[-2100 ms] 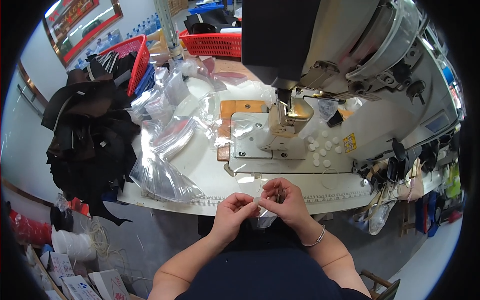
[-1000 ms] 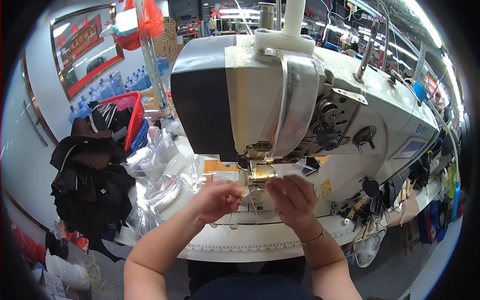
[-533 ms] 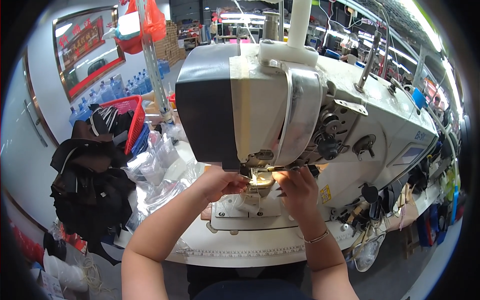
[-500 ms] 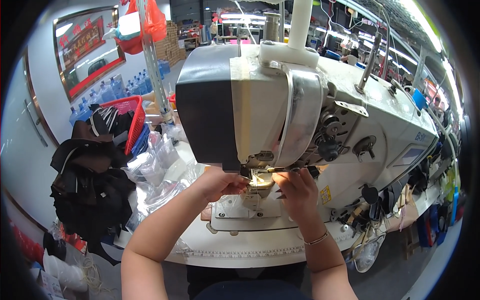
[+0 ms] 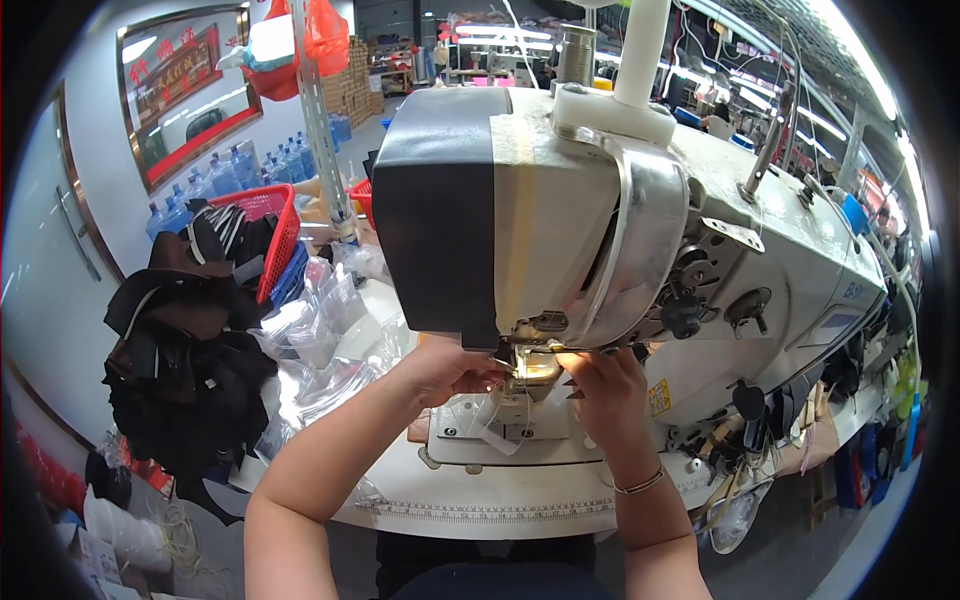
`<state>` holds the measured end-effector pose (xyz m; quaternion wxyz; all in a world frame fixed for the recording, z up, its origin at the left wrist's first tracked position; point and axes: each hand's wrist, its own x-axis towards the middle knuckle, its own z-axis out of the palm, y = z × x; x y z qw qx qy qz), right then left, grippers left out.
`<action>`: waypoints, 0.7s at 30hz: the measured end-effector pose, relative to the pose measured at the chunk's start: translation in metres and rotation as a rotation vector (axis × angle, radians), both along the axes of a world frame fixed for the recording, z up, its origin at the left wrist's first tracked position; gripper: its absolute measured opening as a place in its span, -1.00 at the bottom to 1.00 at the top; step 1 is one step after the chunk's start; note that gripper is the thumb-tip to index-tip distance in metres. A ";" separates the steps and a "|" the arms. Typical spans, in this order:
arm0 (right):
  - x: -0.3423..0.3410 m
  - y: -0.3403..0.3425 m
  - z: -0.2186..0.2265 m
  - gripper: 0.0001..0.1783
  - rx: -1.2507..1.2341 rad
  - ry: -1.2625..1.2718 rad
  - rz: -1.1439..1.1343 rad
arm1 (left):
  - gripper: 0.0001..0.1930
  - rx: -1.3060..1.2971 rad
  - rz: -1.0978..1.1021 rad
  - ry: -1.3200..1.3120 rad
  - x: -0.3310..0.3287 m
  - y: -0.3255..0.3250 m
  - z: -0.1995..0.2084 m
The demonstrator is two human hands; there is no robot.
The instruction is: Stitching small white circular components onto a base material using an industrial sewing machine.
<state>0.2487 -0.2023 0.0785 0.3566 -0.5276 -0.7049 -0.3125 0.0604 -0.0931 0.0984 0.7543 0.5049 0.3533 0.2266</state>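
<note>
An industrial sewing machine [image 5: 560, 200] fills the middle of the head view, its lit needle area [image 5: 538, 368] low at the front. My left hand [image 5: 462, 372] is at the left of that area, its fingers pinched together; what they grip is too small to tell. Below its fingertips, a pale thin strip [image 5: 497, 438] lies over the metal needle plate [image 5: 465, 418]. At the right of the needle, my right hand [image 5: 608, 385] has its fingers bent and closed. Small dark pointed tips [image 5: 575, 388] show under them, but their kind is unclear.
A pile of black and brown fabric pieces [image 5: 185, 370] stands at the left, beside clear plastic bags [image 5: 320, 320] and a red basket [image 5: 283, 235]. A ruler strip [image 5: 480, 505] runs along the table's front edge. Cords and pieces [image 5: 745, 480] hang at the right.
The machine sits slightly further right in the view. Both hands remain beside the needle with little finger movement. The pale strip below my left fingertips now shows more plainly.
</note>
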 end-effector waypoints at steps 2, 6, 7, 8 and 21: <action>0.003 0.000 0.001 -0.77 -0.032 0.017 0.017 | -0.83 -0.031 0.005 -0.014 0.001 -0.001 0.001; 0.003 0.001 -0.003 -0.73 -0.063 0.036 0.027 | -0.78 -0.056 -0.031 -0.066 -0.001 0.002 -0.004; 0.001 0.002 -0.002 -0.73 -0.033 0.046 0.046 | -0.78 -0.059 -0.029 -0.067 -0.001 0.003 -0.005; 0.001 0.002 -0.002 -0.73 -0.003 0.055 0.065 | -0.77 -0.055 -0.029 -0.064 0.000 0.003 -0.006; 0.009 0.015 -0.003 -0.67 -0.030 0.050 0.043 | -0.78 -0.049 0.051 -0.067 0.001 -0.005 -0.006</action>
